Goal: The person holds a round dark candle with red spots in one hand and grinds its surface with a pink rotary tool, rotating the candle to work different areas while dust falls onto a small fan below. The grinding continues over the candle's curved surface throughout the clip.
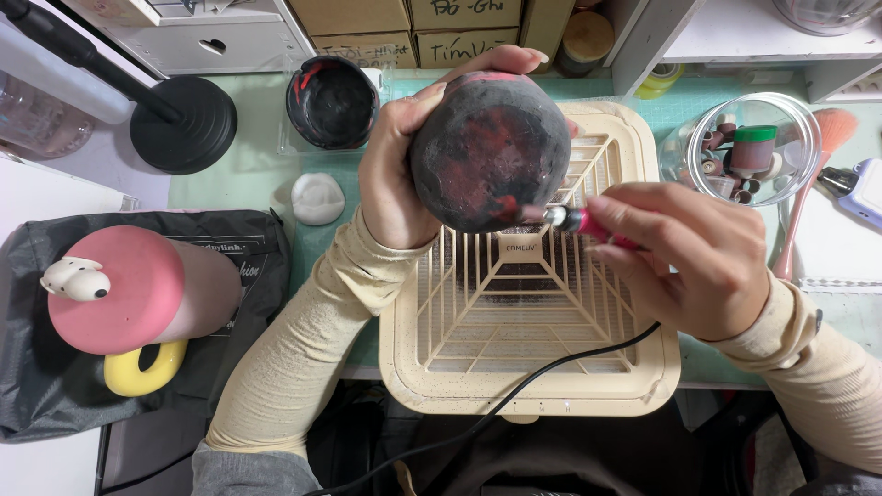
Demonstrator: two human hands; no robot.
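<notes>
My left hand [395, 174] grips a round, dark grey object with red patches [490, 147], holding it above a cream grille-topped dust collector [634, 367]. My right hand [694, 257] holds a pink corded rotary tool [588, 223] like a pen. Its metal tip touches the lower right side of the round object. A black cord [514, 400] runs from the tool across the grille toward me.
A black bowl [333, 101] and a white lump [318, 198] lie left of the grille. A pink cylinder with a small white figure [129, 289] sits on a dark bag at left. A clear jar of small bits [749, 152] and a brush [813, 184] stand at right. Boxes line the back.
</notes>
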